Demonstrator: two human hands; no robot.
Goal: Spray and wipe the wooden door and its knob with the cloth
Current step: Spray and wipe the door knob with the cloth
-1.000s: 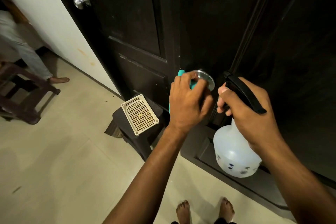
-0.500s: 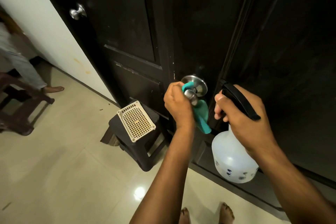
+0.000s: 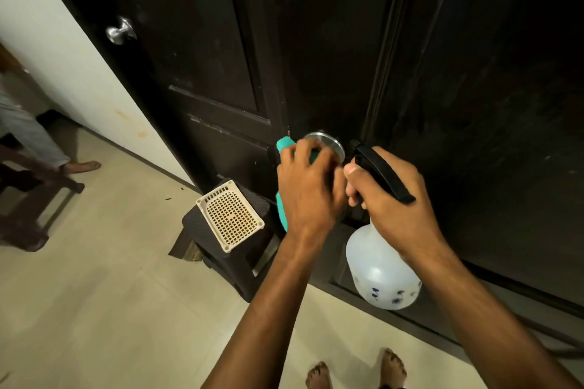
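Door (image 3: 331,41) panels, dark brown and wooden, are filling most of what we are seeing, and its metal knob (image 3: 328,143) is sitting just above our two hands, mostly covered by them. We are curling our left hand (image 3: 308,189) over the knob with a teal cloth (image 3: 283,146) bunched under the fingers; the cloth is poking out above the knuckles and hanging down beside the wrist. We are gripping a white spray bottle (image 3: 380,275) by its neck with our right hand (image 3: 392,202), just beside the left one, with the black trigger (image 3: 379,167) lying across the top of the hand. A second knob (image 3: 118,31) is showing on the door further left. A cream perforated basket (image 3: 229,215) is resting on a dark stool (image 3: 221,259) near the door, and our bare feet (image 3: 319,374) are standing on the pale tiled floor (image 3: 94,294).
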